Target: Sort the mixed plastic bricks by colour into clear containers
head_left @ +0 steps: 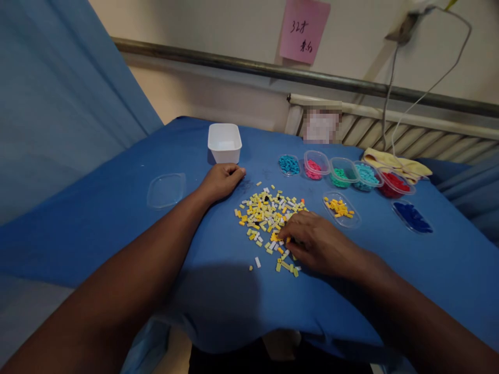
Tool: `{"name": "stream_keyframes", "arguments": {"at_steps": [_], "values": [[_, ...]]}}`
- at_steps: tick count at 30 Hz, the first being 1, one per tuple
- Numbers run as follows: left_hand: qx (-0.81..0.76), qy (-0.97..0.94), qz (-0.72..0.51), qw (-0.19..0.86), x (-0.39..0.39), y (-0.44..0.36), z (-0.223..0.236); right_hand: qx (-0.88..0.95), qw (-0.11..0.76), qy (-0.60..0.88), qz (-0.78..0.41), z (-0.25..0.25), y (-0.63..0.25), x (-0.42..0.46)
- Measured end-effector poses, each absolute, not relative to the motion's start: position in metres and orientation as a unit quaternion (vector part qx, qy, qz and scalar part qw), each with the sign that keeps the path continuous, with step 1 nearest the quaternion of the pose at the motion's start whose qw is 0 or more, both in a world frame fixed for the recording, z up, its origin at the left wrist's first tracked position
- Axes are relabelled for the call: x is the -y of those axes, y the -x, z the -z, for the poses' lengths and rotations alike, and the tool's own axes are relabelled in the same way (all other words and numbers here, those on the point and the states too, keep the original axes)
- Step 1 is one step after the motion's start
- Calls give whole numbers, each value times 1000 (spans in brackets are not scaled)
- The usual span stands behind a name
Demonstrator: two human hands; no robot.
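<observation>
My right hand [317,241] is at the right side of a loose pile of small toy bricks [265,213], mostly pale yellow, with white and orange-yellow ones mixed in. Its fingers are bent and closed around a few orange-yellow bricks [275,237] at the fingertips; the palm side is hidden. Just left of the pile, my left hand [223,182] rests on the blue cloth with its fingers curled in and the thumb along them. Nothing shows in it. A clear shallow tray [354,222] of orange-yellow bricks lies beyond my right hand.
Behind my left hand stands a white tub [225,143]. A clear lid [167,191] lies to the left. Clear containers of blue [289,164], pink [313,170], green [340,177], turquoise [366,177], red [395,184] and dark blue [412,216] bricks curve along the right. A yellow cloth [405,165] lies behind them.
</observation>
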State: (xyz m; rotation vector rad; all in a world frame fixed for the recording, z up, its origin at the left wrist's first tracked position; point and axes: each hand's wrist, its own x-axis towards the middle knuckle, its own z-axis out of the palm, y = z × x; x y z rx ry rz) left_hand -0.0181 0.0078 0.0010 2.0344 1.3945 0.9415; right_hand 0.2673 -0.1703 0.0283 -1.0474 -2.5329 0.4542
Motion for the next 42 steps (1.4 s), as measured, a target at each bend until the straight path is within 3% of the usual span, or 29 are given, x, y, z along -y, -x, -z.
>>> {"name": "stream_keyframes", "arguments": {"at_steps": [19, 24, 28, 35, 39, 42], "values": [[-512, -753, -333, 245, -9, 18, -1, 894, 145, 400, -138, -31, -261, 172], [-509, -756, -330, 245, -11, 21, 2, 876, 223, 411, -119, -39, -277, 169], [-509, -755, -331, 248, -12, 21, 2, 820, 287, 492, -55, -42, -321, 158], [-511, -754, -338, 237, -13, 22, 0, 728, 204, 652, 52, -25, -383, 146], [-510, -755, -332, 245, -14, 23, 3, 761, 256, 595, 27, -25, -366, 150], [-509, -753, -332, 252, -14, 23, 4, 831, 303, 461, -71, -32, -332, 158]]}}
